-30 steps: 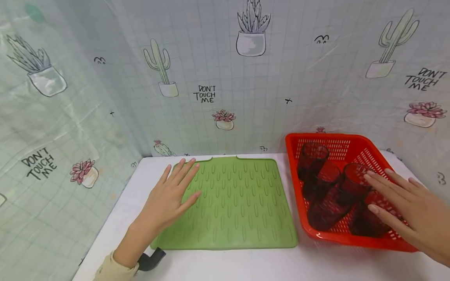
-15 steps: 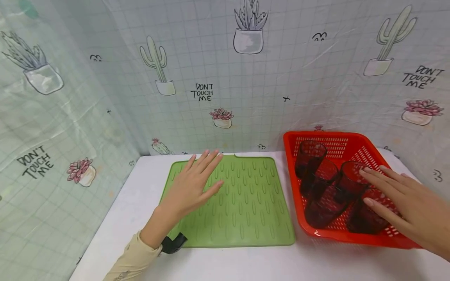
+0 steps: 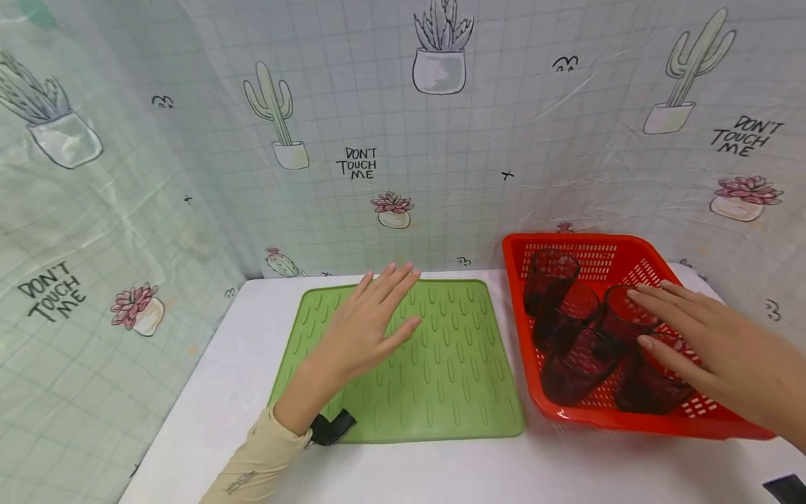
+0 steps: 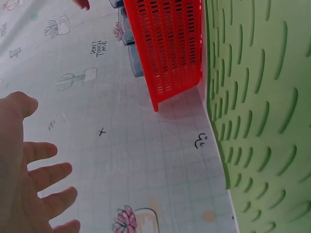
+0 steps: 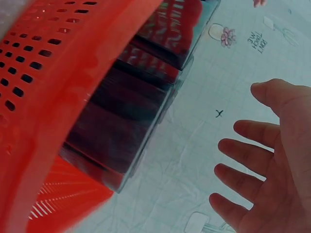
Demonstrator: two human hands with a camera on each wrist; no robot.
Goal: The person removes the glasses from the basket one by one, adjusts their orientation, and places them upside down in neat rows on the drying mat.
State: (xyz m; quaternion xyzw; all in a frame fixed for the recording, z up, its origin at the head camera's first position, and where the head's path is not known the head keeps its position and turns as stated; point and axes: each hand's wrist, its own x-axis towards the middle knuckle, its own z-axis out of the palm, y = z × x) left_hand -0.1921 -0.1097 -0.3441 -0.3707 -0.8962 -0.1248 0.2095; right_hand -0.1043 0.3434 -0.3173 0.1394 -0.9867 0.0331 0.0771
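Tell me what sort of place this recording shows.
Probably a makeshift dish-drying setup, not a real kitchen: a white table screened by cactus-print plastic sheeting, with a green ridged drying mat beside a red basket of dark tumblers.

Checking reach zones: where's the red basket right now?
Head view: the red basket sits on the white table, right side, beside the green mat, under the right hand.

Mat [image 3: 441,364] – light green, raised dash pattern. Basket [image 3: 585,246] – bright red, slotted mesh. Tumblers [image 3: 569,329] inside: dark red, translucent. Backdrop curtain [image 3: 189,140] pale grid, cactus and succulent prints, "DON'T TOUCH ME" lettering. Tabletop [image 3: 441,469] white. Sleeve [image 3: 258,465] beige.
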